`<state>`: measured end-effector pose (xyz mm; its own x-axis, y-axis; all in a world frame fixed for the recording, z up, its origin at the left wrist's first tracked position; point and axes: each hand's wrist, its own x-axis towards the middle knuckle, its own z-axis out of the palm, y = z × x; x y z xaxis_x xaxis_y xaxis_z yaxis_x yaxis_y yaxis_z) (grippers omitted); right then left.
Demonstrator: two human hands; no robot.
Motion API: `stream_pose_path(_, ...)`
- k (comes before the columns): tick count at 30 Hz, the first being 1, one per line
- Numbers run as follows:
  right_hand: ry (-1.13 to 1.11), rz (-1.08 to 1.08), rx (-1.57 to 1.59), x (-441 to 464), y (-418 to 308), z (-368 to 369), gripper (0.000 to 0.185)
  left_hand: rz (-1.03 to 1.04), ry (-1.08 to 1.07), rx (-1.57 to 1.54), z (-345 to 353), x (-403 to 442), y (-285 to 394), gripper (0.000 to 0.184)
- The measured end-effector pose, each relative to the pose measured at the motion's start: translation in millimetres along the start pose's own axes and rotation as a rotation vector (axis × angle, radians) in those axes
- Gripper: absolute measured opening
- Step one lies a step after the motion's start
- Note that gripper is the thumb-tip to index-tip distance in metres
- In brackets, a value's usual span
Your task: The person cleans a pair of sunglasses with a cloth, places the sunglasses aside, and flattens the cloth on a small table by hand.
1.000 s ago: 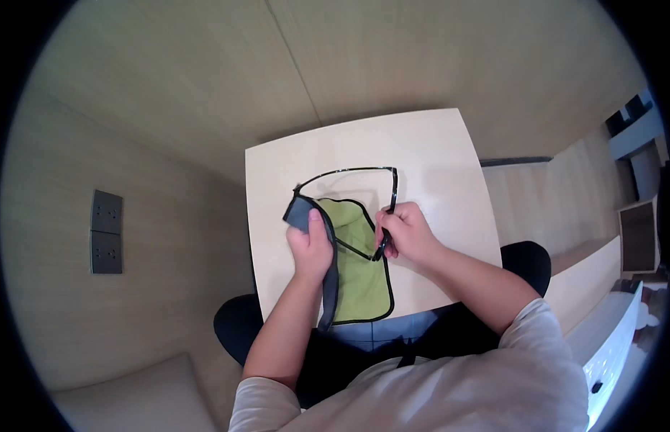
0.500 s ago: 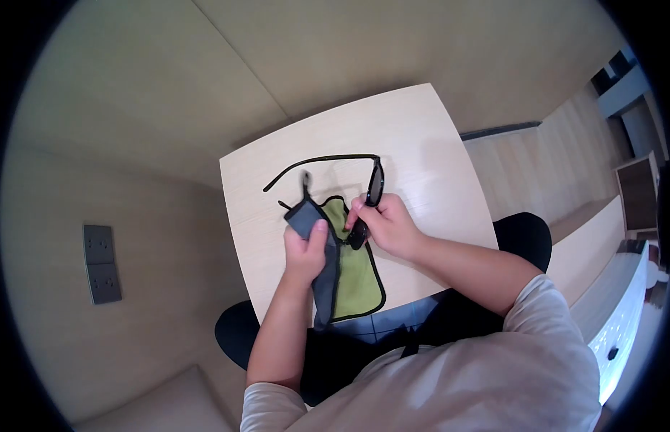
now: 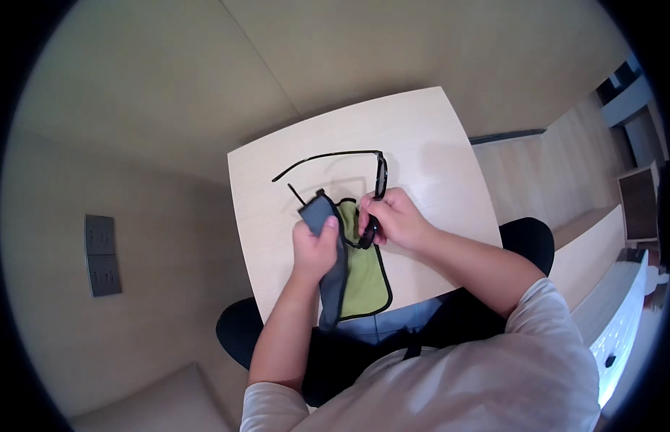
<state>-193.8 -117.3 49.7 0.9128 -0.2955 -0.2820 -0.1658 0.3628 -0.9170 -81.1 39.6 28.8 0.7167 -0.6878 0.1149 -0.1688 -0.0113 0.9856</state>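
Note:
Black-framed sunglasses [image 3: 381, 175] are gripped near the bridge by my right hand [image 3: 398, 219], fingers closed. One temple arm stretches leftward in the air over the table. The other runs into a two-sided cloth [image 3: 365, 284], grey and green with black edging, and its tip pokes out at the top left. My left hand [image 3: 313, 248] pinches the grey fold around that temple, thumb on top. The green side hangs down to the right, past the table's near edge. Part of the lower lens is hidden by my right fingers.
Under my hands is a light wooden table [image 3: 450, 155], set near a wooden wall [image 3: 169, 129] with grey sockets [image 3: 103, 255]. My dark-clothed legs show below its near edge. A low cabinet [image 3: 587, 248] stands at right.
More of the wrapped temple's tip now sticks out of the cloth. The black tab at the cloth's top, raised and blurred before, lies lower. The sunglasses have tilted slightly.

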Motion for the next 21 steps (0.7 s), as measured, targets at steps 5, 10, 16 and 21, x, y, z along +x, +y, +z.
stream_pose_path(5, 0.080, 0.050, -0.123, -3, -2, 4, 0.044, -0.088, 0.297, -0.109, -9, 3, -5, 0.019)
stream_pose_path(10, 0.017, -0.032, -0.103, -3, 0, -1, 0.039, 0.115, 0.618, 0.002, -7, 9, -4, 0.025)
stream_pose_path(16, 0.054, 0.022, -0.065, -2, 8, 3, 0.037, 0.082, 0.390, -0.194, 1, 14, -11, 0.028)
stream_pose_path(21, 0.055, -0.173, -0.060, -2, 19, -4, 0.031, -0.055, -0.033, 0.070, 1, 2, -8, 0.013)
